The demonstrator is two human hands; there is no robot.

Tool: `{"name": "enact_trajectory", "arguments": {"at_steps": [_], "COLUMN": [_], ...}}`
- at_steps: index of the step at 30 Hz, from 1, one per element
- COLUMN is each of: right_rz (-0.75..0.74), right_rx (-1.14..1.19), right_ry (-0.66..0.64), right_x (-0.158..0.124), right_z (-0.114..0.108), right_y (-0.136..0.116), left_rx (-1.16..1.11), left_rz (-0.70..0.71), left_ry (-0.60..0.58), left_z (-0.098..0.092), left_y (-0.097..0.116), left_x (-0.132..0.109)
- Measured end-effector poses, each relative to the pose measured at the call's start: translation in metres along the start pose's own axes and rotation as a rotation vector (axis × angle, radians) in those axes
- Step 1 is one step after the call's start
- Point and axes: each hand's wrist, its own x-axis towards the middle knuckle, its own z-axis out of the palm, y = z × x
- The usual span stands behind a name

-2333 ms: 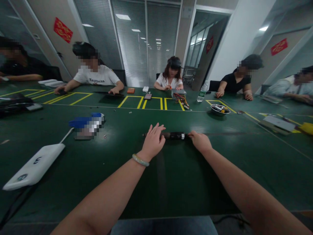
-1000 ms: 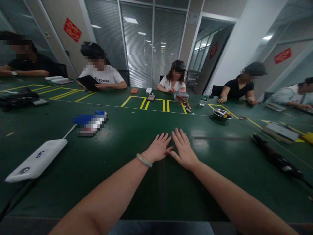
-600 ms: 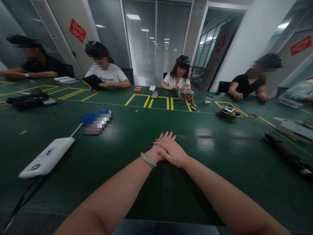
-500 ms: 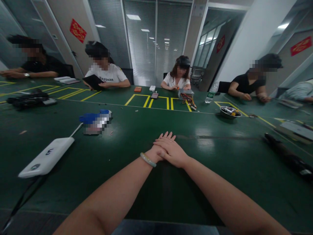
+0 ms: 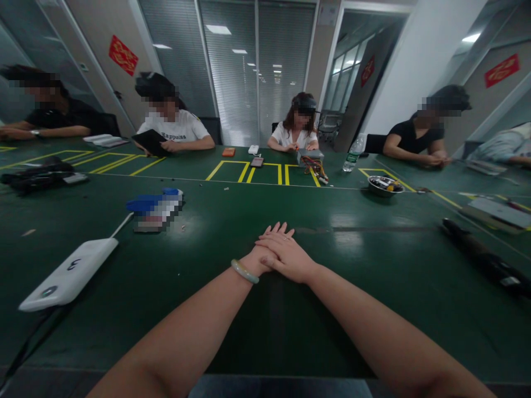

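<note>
My left hand (image 5: 256, 259) lies palm down on the green table (image 5: 232, 309), a pale jade bangle (image 5: 244, 271) round its wrist. Its fingertips poke out ahead, apart from one another. Across the back of it rests my right hand (image 5: 292, 256), flat, fingers stretched out, with a ring on one finger. The right hand hides much of the left, and I see no object in either. Nearest on the left are a white power bank (image 5: 70, 275) marked with a 3, with a cable, and a partly blurred phone-like object (image 5: 160, 215) beside something blue (image 5: 143, 205).
A long black object (image 5: 483, 257) lies at the right. Farther off stand a metal bowl (image 5: 385, 190) of small parts, a water bottle (image 5: 352, 155) and a grey box with coloured wires (image 5: 310, 159). Several people sit across the table, one holding a black tablet (image 5: 151, 142).
The view has shifted slightly, so most things appear a little farther left. My hands stay stacked in the same pose. At the far right, a person's hands have come together.
</note>
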Motion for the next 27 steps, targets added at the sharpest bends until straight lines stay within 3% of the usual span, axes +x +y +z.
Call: {"name": "enact_trajectory", "arguments": {"at_steps": [8,15,18,20,23,27], "right_rz": [-0.023,-0.010,0.059,0.181,0.476,0.957], "right_rx": [0.020,-0.010,-0.068,-0.143,-0.333,-0.692], "right_ry": [-0.014,-0.034,0.000,0.083,0.262,0.467], "right_x": [-0.002,-0.008,-0.016,-0.026,-0.056,-0.145], "right_z": [0.000,-0.004,-0.007,-0.013,-0.038,-0.098], "right_y": [0.005,0.005,0.016,0.036,0.081,0.137], "left_rx": [0.025,-0.018,-0.047,-0.076,-0.122,-0.170], "left_rz": [-0.004,-0.017,-0.035,-0.060,-0.081,-0.068], "left_ry": [0.027,-0.101,-0.091,-0.049,-0.023,-0.050], "left_z": [0.012,-0.013,-0.018,-0.019,-0.022,-0.028], "left_y": [-0.003,0.004,0.006,0.007,0.007,0.006], "left_x": [0.003,0.000,0.001,0.003,0.005,0.003]}}
